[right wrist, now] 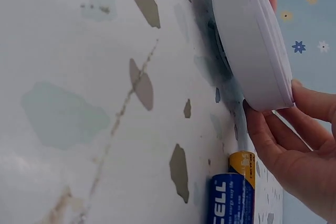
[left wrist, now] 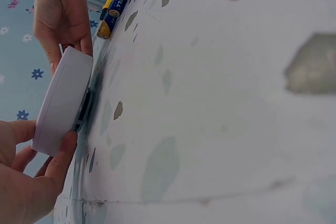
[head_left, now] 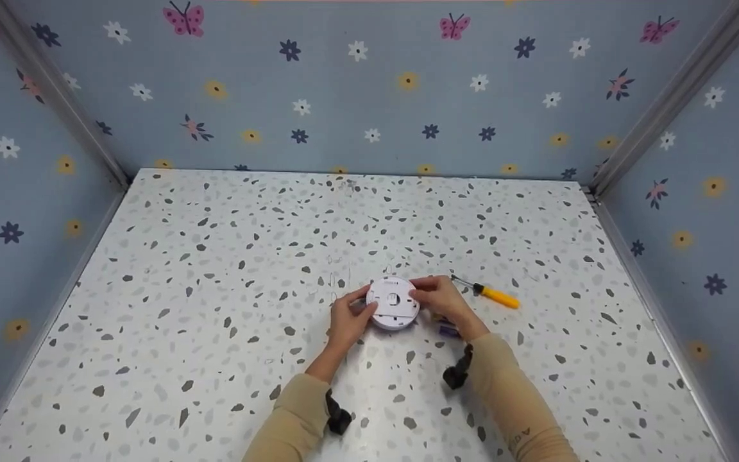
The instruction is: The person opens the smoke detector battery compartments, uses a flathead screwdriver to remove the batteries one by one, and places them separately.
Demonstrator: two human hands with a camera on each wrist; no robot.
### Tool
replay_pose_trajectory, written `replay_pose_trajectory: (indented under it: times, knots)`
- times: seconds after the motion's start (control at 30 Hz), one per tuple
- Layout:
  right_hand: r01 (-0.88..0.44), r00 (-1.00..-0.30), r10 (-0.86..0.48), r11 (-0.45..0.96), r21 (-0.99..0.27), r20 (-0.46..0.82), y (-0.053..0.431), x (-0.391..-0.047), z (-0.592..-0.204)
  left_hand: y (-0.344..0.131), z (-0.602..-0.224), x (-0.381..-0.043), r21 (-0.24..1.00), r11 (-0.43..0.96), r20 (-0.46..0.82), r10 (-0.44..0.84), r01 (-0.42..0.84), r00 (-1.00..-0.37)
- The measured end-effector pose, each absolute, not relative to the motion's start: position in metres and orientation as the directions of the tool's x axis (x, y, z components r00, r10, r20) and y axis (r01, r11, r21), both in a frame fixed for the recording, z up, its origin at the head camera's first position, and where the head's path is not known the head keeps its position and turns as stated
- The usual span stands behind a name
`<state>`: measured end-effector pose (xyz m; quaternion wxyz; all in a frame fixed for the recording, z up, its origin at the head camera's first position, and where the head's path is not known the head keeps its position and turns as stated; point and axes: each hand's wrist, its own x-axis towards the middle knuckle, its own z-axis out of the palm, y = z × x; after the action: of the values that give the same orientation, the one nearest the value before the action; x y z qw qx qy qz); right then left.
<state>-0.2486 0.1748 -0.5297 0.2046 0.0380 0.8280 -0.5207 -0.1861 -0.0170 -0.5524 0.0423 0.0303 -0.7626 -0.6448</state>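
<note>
A round white smoke detector (head_left: 399,313) is held between both hands just over the table, its slotted back plate facing up in the head view. My left hand (head_left: 348,319) pinches its left rim, thumb on the upper face and fingers beneath. On the opposite rim, my right hand (head_left: 444,301) grips in the same way. From the left wrist, the detector (left wrist: 62,98) appears edge-on, tilted, with a dark part on its underside. The right wrist view shows its smooth side wall (right wrist: 249,45) and the right fingers curled under the edge.
Two blue-and-yellow batteries (right wrist: 226,200) lie on the table by the right hand, partly hidden by it in the head view. Beyond them rests a screwdriver (head_left: 499,297) with a yellow handle. Flower-patterned panels (head_left: 369,83) enclose the speckled table (head_left: 215,289) at the back and sides.
</note>
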Motion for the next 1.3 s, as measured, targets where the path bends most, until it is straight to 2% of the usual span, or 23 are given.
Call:
replay_pose_trajectory:
  times: [0.3, 0.63, 0.87, 1.13, 1.3]
  knots:
    - [0.327, -0.901, -0.124, 0.438, -0.838, -0.416, 0.171, -0.247, -0.528, -0.018, -0.553, -0.184, 0.989, 0.144, 0.005, -0.145, -0.016, -0.989]
    - [0.324, -0.911, -0.100, 0.425, -0.845, -0.400, 0.173, -0.242, -0.532, -0.018, -0.552, -0.185, 0.992, 0.123, -0.012, -0.115, -0.027, -0.993]
    - [0.262, -0.936, -0.132, 0.364, -0.894, -0.327, 0.176, -0.240, -0.527, -0.021, -0.548, -0.189, 0.995, 0.088, -0.043, -0.089, -0.051, -0.995]
    - [0.113, -0.963, -0.198, 0.315, -0.942, -0.182, 0.179, -0.242, -0.517, -0.024, -0.540, -0.197, 0.998, 0.062, 0.031, -0.058, 0.027, -0.998]
    - [0.092, -0.964, -0.209, 0.312, -0.946, -0.163, 0.181, -0.242, -0.513, -0.025, -0.534, -0.200, 0.996, 0.077, 0.045, -0.043, 0.041, -0.998]
